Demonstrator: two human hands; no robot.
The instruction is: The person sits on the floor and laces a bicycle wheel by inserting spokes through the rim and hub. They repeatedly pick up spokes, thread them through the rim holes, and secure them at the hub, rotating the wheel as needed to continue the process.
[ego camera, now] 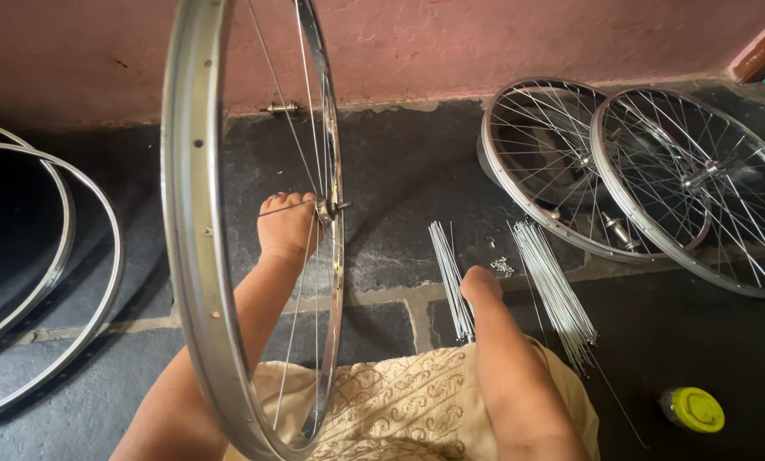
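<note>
- I see my left hand (pixel 287 224) inside the big wheel rim (pixel 196 256). Its fingers are curled around the hub (pixel 324 210) in the middle of the wheel, so this hand is closed on the hub.
- The wheel rim stands upright in front of me, right by my lap. A few thin spokes (pixel 301 282) run from the hub to the rim.
- My right hand (pixel 481 283) reaches down to the floor (pixel 399 171). It sits between two bunches of loose spokes. I only see the back of it, so I cannot tell if the fingers are closed or spread.
- The left bunch of loose spokes (pixel 450 273) lies just beside that hand. The right bunch of loose spokes (pixel 553 286) is fanned out on the other side.
- A little pile of small metal bits (pixel 502 266) lies on the floor between the bunches, near the right hand.
- Two finished wheels (pixel 638 179) lie flat on the floor to the right, one partly over the other.
- Two bare rims (pixel 84 282) lie on the floor to the left.
- A small jar with a yellow lid (pixel 694 410) lies on the floor at the lower right.
- A pink wall (pixel 485 43) is behind it all.
</note>
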